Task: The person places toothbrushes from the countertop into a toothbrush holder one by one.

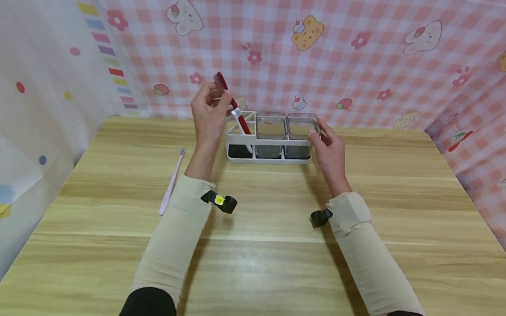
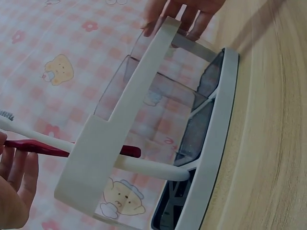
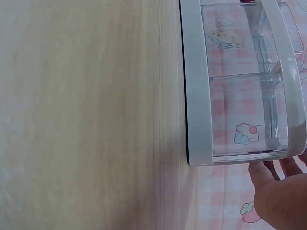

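Note:
My left hand (image 1: 209,112) pinches a red toothbrush (image 1: 242,120) near its head. The brush slants down, its lower end inside the left compartment of a white toothbrush holder (image 1: 272,161). A white toothbrush (image 2: 148,167) leans in that same compartment, its foot on the dark base. Two clear cups (image 1: 271,126) sit side by side in the holder's middle and right slots. At the right end, my right hand (image 1: 331,153) grips the holder beside the right cup, thumb in front and fingers behind. In the right wrist view, the fingertips are partly hidden behind the holder.
A pale purple toothbrush (image 1: 171,182) lies on the wooden table (image 1: 253,263) left of the left forearm. Behind the holder hangs a pink checked cloth (image 1: 276,79) with cartoon prints. White dotted cloth (image 1: 43,101) hangs at the left.

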Demonstrator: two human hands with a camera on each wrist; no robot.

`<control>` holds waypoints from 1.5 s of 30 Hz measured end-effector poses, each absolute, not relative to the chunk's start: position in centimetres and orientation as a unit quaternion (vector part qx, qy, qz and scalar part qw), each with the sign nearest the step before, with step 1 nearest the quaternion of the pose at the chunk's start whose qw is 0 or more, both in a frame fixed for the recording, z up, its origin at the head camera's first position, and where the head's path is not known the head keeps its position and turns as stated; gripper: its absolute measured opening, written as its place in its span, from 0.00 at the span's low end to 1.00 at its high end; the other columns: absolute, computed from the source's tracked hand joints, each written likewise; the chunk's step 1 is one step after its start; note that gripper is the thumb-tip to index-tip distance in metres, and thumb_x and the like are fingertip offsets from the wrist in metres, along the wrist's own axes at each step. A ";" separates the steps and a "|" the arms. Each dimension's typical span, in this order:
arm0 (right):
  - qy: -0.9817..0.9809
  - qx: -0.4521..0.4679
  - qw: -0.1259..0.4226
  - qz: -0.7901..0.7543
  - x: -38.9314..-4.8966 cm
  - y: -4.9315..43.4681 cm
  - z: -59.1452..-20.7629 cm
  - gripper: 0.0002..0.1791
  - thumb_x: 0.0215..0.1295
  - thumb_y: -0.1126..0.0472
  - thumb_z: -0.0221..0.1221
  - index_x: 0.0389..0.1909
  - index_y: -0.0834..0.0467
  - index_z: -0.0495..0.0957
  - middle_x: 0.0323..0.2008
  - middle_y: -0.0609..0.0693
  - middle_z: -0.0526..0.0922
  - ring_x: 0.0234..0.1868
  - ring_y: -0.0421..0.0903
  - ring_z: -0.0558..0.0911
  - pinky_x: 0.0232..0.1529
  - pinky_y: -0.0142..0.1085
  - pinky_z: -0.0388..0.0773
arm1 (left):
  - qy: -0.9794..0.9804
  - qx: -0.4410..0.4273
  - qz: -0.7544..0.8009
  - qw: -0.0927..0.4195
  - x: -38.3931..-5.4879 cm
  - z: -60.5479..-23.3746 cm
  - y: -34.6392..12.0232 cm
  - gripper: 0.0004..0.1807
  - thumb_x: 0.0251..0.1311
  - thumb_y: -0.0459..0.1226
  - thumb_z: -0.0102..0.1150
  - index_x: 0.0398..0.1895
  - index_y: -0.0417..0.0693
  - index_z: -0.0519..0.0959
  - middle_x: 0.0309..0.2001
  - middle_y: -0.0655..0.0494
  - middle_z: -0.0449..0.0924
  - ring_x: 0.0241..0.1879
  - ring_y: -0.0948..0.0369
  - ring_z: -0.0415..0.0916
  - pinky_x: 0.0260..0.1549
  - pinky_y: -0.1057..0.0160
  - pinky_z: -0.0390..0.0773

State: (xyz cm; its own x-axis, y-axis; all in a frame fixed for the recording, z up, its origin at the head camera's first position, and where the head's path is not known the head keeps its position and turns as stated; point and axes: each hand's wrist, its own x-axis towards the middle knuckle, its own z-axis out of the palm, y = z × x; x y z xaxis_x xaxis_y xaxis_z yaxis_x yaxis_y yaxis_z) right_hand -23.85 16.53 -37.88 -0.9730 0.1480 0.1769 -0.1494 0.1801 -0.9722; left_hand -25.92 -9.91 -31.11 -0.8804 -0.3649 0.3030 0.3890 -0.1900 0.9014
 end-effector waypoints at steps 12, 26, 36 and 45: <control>-0.764 -0.011 0.111 0.636 -24.0 16.6 -37.8 0.28 0.75 0.54 0.58 0.73 0.51 0.68 0.73 0.44 0.68 0.68 0.47 0.71 0.66 0.40 0.72 | -0.620 -0.029 -0.737 0.266 -26.3 -32.1 -9.6 0.03 0.63 0.26 0.61 0.38 0.35 0.79 0.34 0.51 0.79 0.28 0.60 0.78 0.26 0.69 0.82; -0.764 -0.013 0.111 0.635 -24.0 16.6 -37.8 0.28 0.76 0.53 0.57 0.74 0.52 0.68 0.73 0.45 0.69 0.68 0.48 0.72 0.66 0.40 0.72 | -0.641 -0.005 -0.724 0.255 -26.5 -32.7 -9.3 0.02 0.65 0.30 0.64 0.38 0.40 0.80 0.35 0.52 0.80 0.32 0.60 0.78 0.27 0.69 0.81; -0.765 -0.013 0.111 0.634 -24.0 16.5 -37.8 0.28 0.76 0.53 0.57 0.73 0.51 0.68 0.73 0.45 0.68 0.69 0.48 0.71 0.67 0.41 0.71 | -0.704 -0.002 -0.660 0.264 -26.5 -33.4 -9.1 0.04 0.66 0.30 0.63 0.40 0.38 0.80 0.38 0.50 0.81 0.36 0.58 0.79 0.34 0.66 0.80; -0.758 0.001 0.123 0.640 -23.9 16.5 -37.8 0.28 0.75 0.56 0.58 0.73 0.56 0.69 0.71 0.50 0.70 0.68 0.48 0.72 0.66 0.39 0.72 | -0.740 -0.021 -0.616 0.269 -26.4 -33.8 -8.9 0.06 0.64 0.29 0.65 0.41 0.35 0.80 0.40 0.44 0.83 0.39 0.54 0.81 0.42 0.64 0.81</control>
State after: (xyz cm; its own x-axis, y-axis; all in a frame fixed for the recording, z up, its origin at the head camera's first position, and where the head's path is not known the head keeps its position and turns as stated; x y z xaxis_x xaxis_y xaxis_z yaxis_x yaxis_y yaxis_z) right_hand -23.91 16.53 -37.85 -0.9699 0.1551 0.1877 -0.1590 0.1803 -0.9707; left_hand -26.40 -8.89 -33.83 -0.8543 -0.3006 0.4240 0.3625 0.2401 0.9005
